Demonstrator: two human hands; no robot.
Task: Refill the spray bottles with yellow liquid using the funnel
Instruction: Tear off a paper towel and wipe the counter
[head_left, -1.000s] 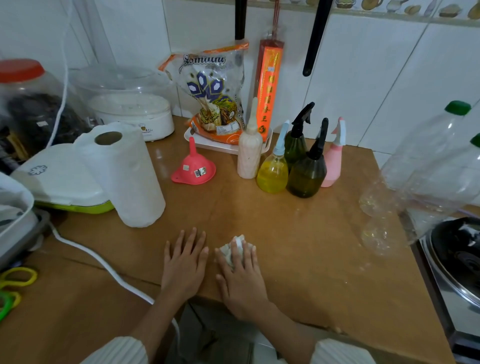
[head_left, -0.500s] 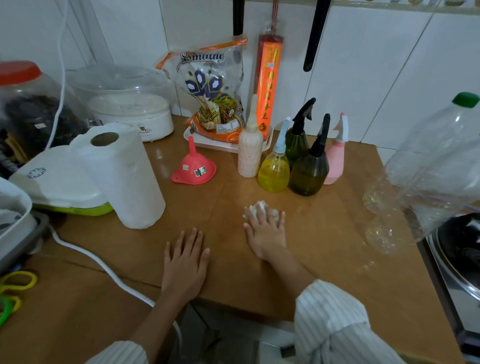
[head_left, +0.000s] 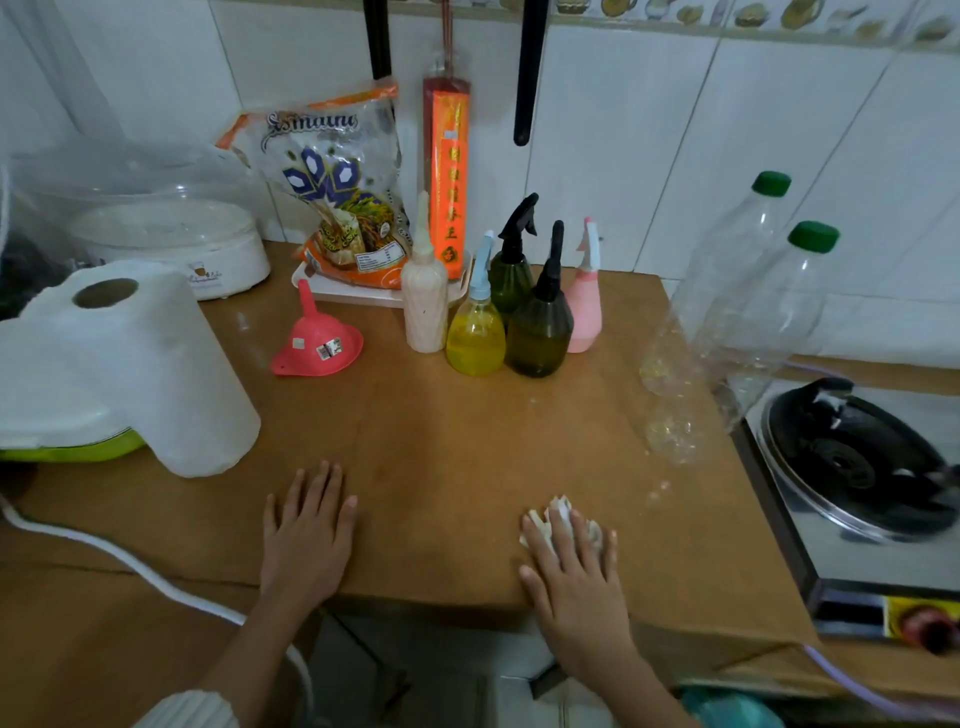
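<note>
Four spray bottles (head_left: 538, 317); one funnel (head_left: 317, 343); two clear plastic bottles (head_left: 758, 312); one paper-towel roll (head_left: 140, 364); two hands (head_left: 306, 525).

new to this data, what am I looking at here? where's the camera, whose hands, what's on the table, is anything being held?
There is no robot: a person works with bare hands, and the single wide-angle camera sits on their head, looking forward and down. The left hand lies flat on the wooden table, holding nothing. The right hand presses a crumpled white tissue against the table with straight fingers, as if wiping.

At the back stand four spray bottles: a yellow one, two dark green ones and a pink one, beside a cream squeeze bottle. The red funnel lies mouth-down to their left. A paper towel roll stands on the left; two near-empty clear bottles with green caps lean on the right.
</note>
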